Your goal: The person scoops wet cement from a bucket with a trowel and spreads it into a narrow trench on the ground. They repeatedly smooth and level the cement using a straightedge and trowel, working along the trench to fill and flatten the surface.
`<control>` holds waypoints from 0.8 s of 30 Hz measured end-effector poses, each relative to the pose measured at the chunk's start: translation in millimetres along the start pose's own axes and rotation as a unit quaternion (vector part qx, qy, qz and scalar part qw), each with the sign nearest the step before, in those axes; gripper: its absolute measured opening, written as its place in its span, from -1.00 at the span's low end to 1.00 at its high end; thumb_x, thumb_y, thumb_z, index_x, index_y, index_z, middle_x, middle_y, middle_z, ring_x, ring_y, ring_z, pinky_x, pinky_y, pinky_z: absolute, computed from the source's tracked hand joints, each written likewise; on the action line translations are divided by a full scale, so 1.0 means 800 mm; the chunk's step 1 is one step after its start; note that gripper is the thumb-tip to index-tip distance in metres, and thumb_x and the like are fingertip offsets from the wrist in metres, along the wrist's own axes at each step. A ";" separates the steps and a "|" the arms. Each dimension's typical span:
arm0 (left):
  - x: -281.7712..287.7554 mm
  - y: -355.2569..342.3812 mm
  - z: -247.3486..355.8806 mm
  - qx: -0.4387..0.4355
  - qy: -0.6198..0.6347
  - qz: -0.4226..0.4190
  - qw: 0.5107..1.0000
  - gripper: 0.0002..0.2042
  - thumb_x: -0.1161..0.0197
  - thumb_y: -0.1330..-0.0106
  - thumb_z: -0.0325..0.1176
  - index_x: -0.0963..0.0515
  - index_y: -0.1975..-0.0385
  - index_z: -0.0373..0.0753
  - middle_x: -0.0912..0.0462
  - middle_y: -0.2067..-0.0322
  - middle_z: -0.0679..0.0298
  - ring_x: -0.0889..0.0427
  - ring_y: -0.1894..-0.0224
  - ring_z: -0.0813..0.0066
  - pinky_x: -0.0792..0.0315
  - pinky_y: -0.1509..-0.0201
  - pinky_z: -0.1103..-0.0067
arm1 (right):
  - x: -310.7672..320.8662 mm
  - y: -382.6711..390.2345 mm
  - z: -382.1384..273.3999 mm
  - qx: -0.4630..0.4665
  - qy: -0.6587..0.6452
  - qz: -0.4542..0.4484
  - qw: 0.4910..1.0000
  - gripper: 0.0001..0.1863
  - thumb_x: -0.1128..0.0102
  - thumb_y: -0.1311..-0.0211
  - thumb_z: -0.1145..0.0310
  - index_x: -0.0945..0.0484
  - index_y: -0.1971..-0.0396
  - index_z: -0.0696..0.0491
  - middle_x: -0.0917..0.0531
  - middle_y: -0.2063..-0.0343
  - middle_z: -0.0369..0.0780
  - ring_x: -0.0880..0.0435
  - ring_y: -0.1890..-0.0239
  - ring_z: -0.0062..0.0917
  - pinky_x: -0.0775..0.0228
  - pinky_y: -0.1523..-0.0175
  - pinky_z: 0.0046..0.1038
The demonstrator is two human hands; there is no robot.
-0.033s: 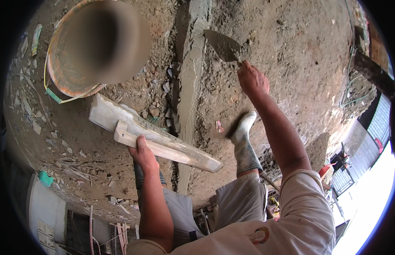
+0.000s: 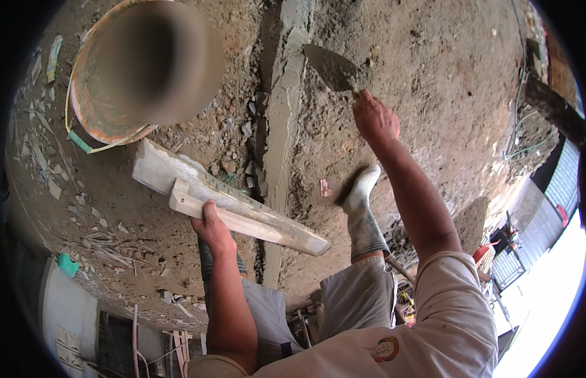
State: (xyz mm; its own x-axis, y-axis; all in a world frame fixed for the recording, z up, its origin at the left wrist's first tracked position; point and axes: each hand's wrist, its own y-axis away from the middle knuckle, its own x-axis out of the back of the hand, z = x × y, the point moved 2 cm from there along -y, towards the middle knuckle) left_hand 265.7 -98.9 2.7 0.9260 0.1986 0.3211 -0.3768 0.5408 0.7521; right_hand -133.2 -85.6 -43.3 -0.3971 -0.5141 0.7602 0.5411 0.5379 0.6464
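My left hand (image 2: 214,227) grips the pale wooden handle of a long board float (image 2: 154,169), held diagonally and smeared with grey mortar. My right hand (image 2: 375,120) is closed on the handle of a pointed trowel (image 2: 330,66), its blade coated in grey and over the right edge of a narrow strip of wet mortar (image 2: 286,94). The mortar strip runs lengthwise along a dark groove in rough ground, passing under the float. At the upper left, beside the float, stands an orange bucket (image 2: 85,107) with a yellow handle; its middle is blurred.
Rubble and scraps lie on the dirt (image 2: 53,183) at left, near a small green plastic object (image 2: 68,264). My white boot (image 2: 362,192) stands right of the strip. A green hose (image 2: 518,126), dark timber (image 2: 554,110), metal sheeting (image 2: 532,208) and tools are at the right edge.
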 end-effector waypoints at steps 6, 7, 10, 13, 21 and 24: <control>0.002 -0.001 -0.001 0.005 0.001 0.002 1.000 -0.43 -0.08 -0.30 -0.35 -0.19 -0.33 -0.34 -0.36 -0.24 0.05 -0.42 -0.22 0.16 -0.33 -0.28 0.30 | 0.010 0.005 -0.010 -0.011 -0.001 -0.011 1.000 -0.66 0.00 -0.34 0.08 -0.41 -0.05 -0.16 -0.63 0.08 -0.13 -0.63 0.02 -0.14 -0.47 -0.02 -0.12; 0.001 -0.001 0.001 0.006 -0.002 0.003 1.000 -0.42 -0.08 -0.30 -0.35 -0.19 -0.33 -0.34 -0.36 -0.24 0.05 -0.42 -0.22 0.15 -0.33 -0.28 0.30 | 0.012 0.006 -0.011 -0.007 -0.002 -0.011 1.000 -0.66 -0.01 -0.34 0.08 -0.41 -0.05 -0.16 -0.63 0.08 -0.13 -0.64 0.02 -0.15 -0.47 -0.02 -0.13; 0.000 -0.001 0.001 0.002 0.000 0.002 1.000 -0.42 -0.08 -0.31 -0.34 -0.19 -0.33 -0.34 -0.36 -0.24 0.04 -0.42 -0.23 0.15 -0.33 -0.28 0.30 | 0.007 -0.006 -0.007 -0.025 0.023 -0.016 0.999 -0.67 -0.01 -0.34 0.09 -0.42 -0.05 -0.18 -0.63 0.08 -0.16 -0.65 0.06 -0.17 -0.48 0.02 -0.11; 0.000 -0.001 0.001 0.014 -0.006 0.007 1.000 -0.42 -0.08 -0.32 -0.35 -0.18 -0.34 -0.34 -0.35 -0.24 0.04 -0.41 -0.23 0.15 -0.33 -0.28 0.30 | 0.015 0.011 -0.009 0.056 0.032 0.001 0.998 -0.71 0.04 -0.38 0.11 -0.43 -0.01 -0.16 -0.65 0.17 -0.16 -0.69 0.14 -0.19 -0.54 0.08 -0.14; 0.002 -0.003 0.000 0.002 0.003 0.007 1.000 -0.44 -0.07 -0.32 -0.36 -0.19 -0.33 -0.34 -0.35 -0.25 0.06 -0.42 -0.23 0.17 -0.32 -0.29 0.31 | 0.003 0.046 -0.026 0.049 -0.006 -0.040 0.998 -0.68 0.01 -0.37 0.09 -0.41 -0.06 -0.19 -0.62 0.12 -0.16 -0.66 0.08 -0.19 -0.53 0.05 -0.15; 0.001 -0.003 0.001 -0.004 0.004 0.004 1.000 -0.44 -0.06 -0.32 -0.37 -0.20 -0.33 -0.34 -0.36 -0.25 0.07 -0.42 -0.22 0.18 -0.32 -0.29 0.32 | -0.022 0.030 -0.013 0.018 -0.020 -0.022 0.999 -0.66 0.01 -0.36 0.07 -0.41 -0.07 -0.19 -0.62 0.11 -0.15 -0.66 0.07 -0.16 -0.51 0.03 -0.13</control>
State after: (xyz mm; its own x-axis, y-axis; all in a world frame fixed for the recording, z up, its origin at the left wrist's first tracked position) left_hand 267.5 -100.9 1.4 0.9232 0.2102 0.3218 -0.3839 0.5459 0.7448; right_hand -105.8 -70.6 -41.9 -0.4499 -0.5115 0.7321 0.4961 0.5386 0.6811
